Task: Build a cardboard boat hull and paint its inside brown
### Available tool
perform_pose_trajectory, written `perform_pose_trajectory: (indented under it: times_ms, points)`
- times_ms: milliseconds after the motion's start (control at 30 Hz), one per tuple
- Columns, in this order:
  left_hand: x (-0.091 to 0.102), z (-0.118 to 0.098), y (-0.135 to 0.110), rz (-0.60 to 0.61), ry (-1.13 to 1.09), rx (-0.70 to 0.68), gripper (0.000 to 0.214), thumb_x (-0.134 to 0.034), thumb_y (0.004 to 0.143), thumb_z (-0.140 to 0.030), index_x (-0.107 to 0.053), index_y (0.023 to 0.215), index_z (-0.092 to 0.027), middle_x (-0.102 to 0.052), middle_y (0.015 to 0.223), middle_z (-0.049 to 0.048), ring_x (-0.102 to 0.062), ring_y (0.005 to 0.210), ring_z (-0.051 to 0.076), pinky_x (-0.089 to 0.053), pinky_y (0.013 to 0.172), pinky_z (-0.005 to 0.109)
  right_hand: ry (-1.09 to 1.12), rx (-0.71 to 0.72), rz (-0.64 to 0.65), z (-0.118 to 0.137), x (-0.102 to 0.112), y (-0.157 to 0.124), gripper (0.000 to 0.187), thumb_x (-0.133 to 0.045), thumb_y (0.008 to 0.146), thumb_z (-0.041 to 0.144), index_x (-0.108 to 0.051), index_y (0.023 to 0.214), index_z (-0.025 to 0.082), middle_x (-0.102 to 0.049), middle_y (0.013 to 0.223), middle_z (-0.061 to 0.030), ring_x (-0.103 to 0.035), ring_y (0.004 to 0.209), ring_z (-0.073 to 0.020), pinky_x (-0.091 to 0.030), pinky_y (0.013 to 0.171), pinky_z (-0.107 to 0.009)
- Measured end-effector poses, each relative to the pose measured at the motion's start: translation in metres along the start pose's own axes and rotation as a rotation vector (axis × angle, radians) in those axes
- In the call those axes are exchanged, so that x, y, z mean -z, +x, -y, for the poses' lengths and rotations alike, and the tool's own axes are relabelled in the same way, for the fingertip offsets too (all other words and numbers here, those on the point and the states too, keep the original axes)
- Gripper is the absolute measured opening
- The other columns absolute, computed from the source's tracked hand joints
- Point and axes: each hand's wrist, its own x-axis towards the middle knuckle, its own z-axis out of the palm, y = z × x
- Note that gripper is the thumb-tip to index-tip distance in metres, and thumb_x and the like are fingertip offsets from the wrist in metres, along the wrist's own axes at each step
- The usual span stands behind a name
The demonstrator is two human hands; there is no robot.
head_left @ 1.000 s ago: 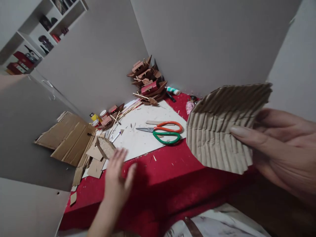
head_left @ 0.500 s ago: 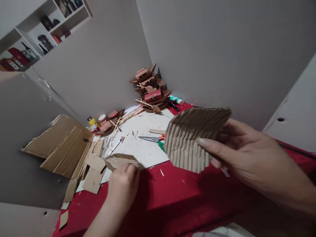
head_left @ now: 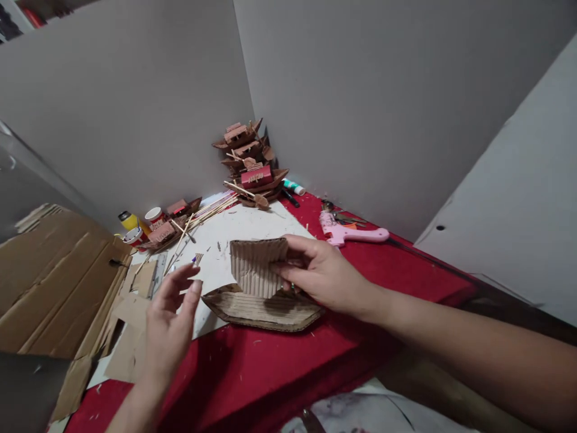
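Note:
My right hand pinches a curved piece of corrugated cardboard between thumb and fingers, holding it upright. Directly below, the cardboard boat hull rests near the front edge of the white board; whether the piece touches it I cannot tell. To the left of the hull's pointed end, my left hand has its fingers apart and holds nothing. The right fingertips behind the piece are partly hidden.
Several finished brown model boats are stacked in the corner. A pink glue gun lies at right on the red cloth. Thin sticks, paint cups and large cardboard sheets are at left.
My right hand has brought the corrugated piece left and down over the hull. My left hand has let go of the hull and moved left. The view has turned right.

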Motion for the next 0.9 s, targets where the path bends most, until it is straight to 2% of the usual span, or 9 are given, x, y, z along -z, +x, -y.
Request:
perform_pose_trajectory:
  times_ms: [67,133,300,400,500,600,667,800,900]
  points:
    - [0.003,-0.002,0.013,0.161,-0.236,0.214,0.044,-0.06,0.084,-0.037,-0.051,0.123,-0.019,-0.066,0.11,0.0094,-0.065,0.086,0.018,-0.054,0.074,0.031,-0.009,-0.017,0.028,-0.001,-0.005,0.005,0.015,-0.058,0.075,0.011,-0.064,0.087,0.016,-0.055,0.068,0.0032,-0.05,0.052,-0.0075,-0.043,0.048,-0.019]
    - [-0.003,-0.005,0.021,0.324,-0.387,0.323,0.054,-0.065,0.08,-0.038,-0.047,0.127,-0.019,-0.068,0.095,0.0053,-0.066,0.079,0.016,-0.054,0.072,0.03,0.036,-0.053,0.063,-0.002,-0.01,0.01,0.014,-0.059,0.074,0.012,-0.064,0.087,0.016,-0.056,0.07,0.0029,-0.049,0.051,-0.0067,-0.043,0.047,-0.018]
    - [-0.025,-0.008,0.029,0.556,-0.423,0.298,0.024,-0.061,0.083,-0.035,-0.061,0.096,-0.015,-0.058,0.065,-0.002,-0.054,0.058,0.011,-0.048,0.055,0.024,0.142,-0.149,0.136,-0.004,-0.013,0.02,0.022,-0.063,0.074,0.019,-0.065,0.095,0.015,-0.059,0.071,0.0023,-0.051,0.048,-0.0063,-0.043,0.043,-0.018]
    - [-0.022,-0.005,0.036,0.474,-0.241,0.079,0.018,-0.055,0.087,-0.031,-0.06,0.078,-0.016,-0.055,0.063,-0.002,-0.051,0.057,0.011,-0.044,0.052,0.022,0.114,-0.092,0.001,-0.001,-0.007,0.023,0.021,-0.065,0.072,0.017,-0.065,0.093,0.015,-0.062,0.079,0.0006,-0.054,0.056,-0.0067,-0.046,0.049,-0.017]
    - [-0.016,0.003,0.044,0.316,0.102,-0.342,0.01,-0.051,0.087,-0.018,-0.061,0.087,-0.017,-0.06,0.068,-0.0002,-0.056,0.059,0.012,-0.045,0.056,0.022,0.213,-0.195,-0.14,0.003,0.001,0.024,0.019,-0.062,0.078,0.031,-0.062,0.087,0.014,-0.063,0.072,-0.0008,-0.057,0.052,-0.0087,-0.046,0.041,-0.017]
    - [-0.015,0.013,0.051,0.273,0.354,-0.785,0.03,-0.049,0.083,-0.006,-0.056,0.111,-0.016,-0.069,0.084,0.0068,-0.064,0.073,0.016,-0.05,0.065,0.024,0.445,-0.423,-0.028,0.004,0.0,0.021,0.035,-0.058,0.08,0.048,-0.061,0.079,0.014,-0.059,0.057,0.0,-0.056,0.043,-0.0112,-0.042,0.033,-0.019]
    - [-0.018,0.02,0.054,0.274,0.44,-0.976,0.041,-0.048,0.08,-0.003,-0.052,0.118,-0.014,-0.071,0.096,0.0129,-0.066,0.085,0.02,-0.052,0.073,0.029,0.576,-0.532,0.056,0.002,-0.007,0.019,0.036,-0.07,0.071,0.047,-0.063,0.077,0.012,-0.062,0.06,-0.0007,-0.057,0.048,-0.0101,-0.045,0.04,-0.018]
    - [-0.023,0.029,0.05,0.27,0.441,-1.097,0.052,-0.048,0.078,-0.004,-0.044,0.129,-0.007,-0.067,0.11,0.0221,-0.062,0.105,0.026,-0.05,0.087,0.036,0.701,-0.608,0.105,-0.003,-0.023,0.012,0.037,-0.085,0.055,0.033,-0.067,0.078,0.01,-0.065,0.067,-0.0007,-0.06,0.061,-0.0092,-0.048,0.061,-0.019]
    - [-0.023,0.025,0.04,0.264,0.379,-1.069,0.052,-0.051,0.079,-0.01,-0.042,0.13,-0.006,-0.069,0.104,0.0214,-0.066,0.097,0.025,-0.053,0.082,0.033,0.693,-0.569,0.134,-0.005,-0.031,0.006,0.037,-0.085,0.056,0.033,-0.07,0.082,0.01,-0.066,0.067,-0.0008,-0.062,0.067,-0.0115,-0.048,0.068,-0.024]
